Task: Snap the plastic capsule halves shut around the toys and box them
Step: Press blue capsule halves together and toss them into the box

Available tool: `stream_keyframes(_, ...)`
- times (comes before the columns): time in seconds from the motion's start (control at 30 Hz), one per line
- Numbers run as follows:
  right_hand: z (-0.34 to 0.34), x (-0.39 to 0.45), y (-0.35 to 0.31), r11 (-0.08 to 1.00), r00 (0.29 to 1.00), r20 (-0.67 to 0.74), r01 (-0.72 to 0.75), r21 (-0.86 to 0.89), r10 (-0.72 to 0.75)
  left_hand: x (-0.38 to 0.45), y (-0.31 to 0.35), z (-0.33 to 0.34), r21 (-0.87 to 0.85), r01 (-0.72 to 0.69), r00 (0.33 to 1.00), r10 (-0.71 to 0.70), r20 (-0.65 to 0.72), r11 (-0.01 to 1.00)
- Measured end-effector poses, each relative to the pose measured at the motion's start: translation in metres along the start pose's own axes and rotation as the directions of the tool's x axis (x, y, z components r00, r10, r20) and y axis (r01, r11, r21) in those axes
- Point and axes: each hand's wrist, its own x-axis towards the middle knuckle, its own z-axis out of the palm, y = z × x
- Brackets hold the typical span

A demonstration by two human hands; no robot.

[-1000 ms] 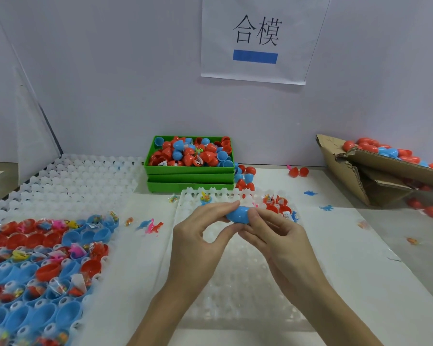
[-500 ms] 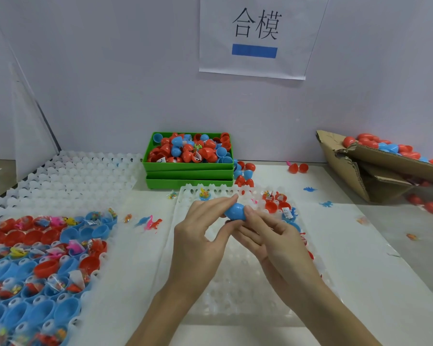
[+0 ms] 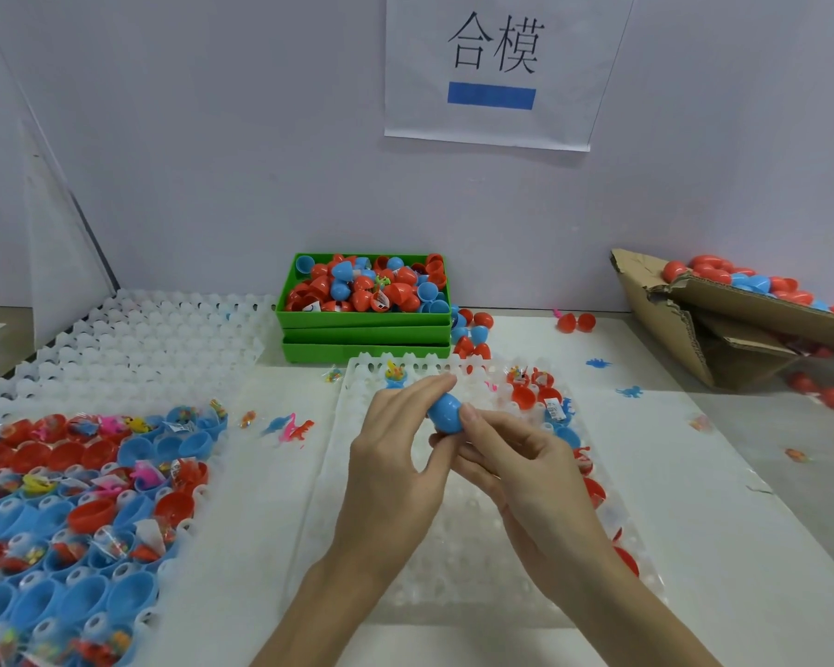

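I have the small blue plastic egg-shaped capsule [image 3: 445, 414] raised above the clear moulded plastic tray [image 3: 458, 560] in the middle of the white table [image 3: 723, 522], pinched between both hands. My left hand [image 3: 396, 469] has its fingertips closed over the far, upper end; my right hand [image 3: 516, 454] presses its thumb on the near side with the other fingers curled underneath. I cannot see the seam, so whether the halves have fully clicked I cannot tell

I judge the shell to be light, thin, stiff and smooth, so it will want to squirt out sideways if I squeeze off-axis. The sensible grip is on the two rounded ends, pushing them straight toward each other, with nothing over the joint line. A toy or its wrapper caught in the rim would probably stop the snap, and forcing it might crack the lip

Once shut, it should go to the torn brown cardboard box [image 3: 723, 339] at my right, which already holds red and blue capsules; a gentle toss seems safe given the weight. More open halves with bagged toys sit in the white trays on my left [image 3: 131, 339], and loose halves fill the stacked green plastic bins [image 3: 364, 329] at the back wall
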Motion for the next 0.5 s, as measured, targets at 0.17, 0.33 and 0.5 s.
stream_keyframes(0.17, -0.001, 0.003, -0.003, 0.960, 0.973, 0.217, -0.130, 0.250, 0.075, 0.004, 0.003, -0.003, -0.201, 0.164, 0.985, -0.152, 0.077, 0.966)
stream_keyframes(0.33, -0.010, 0.006, -0.009, 0.859, 0.868, 0.485, -0.325, 0.396, 0.104, 0.010, 0.005, -0.013, -0.382, 0.173, 0.977, -0.109, 0.183, 0.908)
stream_keyframes(0.5, -0.013, 0.008, -0.012, 0.889, 0.840, 0.542, -0.261, 0.377, 0.017, 0.012, 0.007, -0.018, -0.481, 0.137, 0.984, -0.062, 0.169, 0.866)
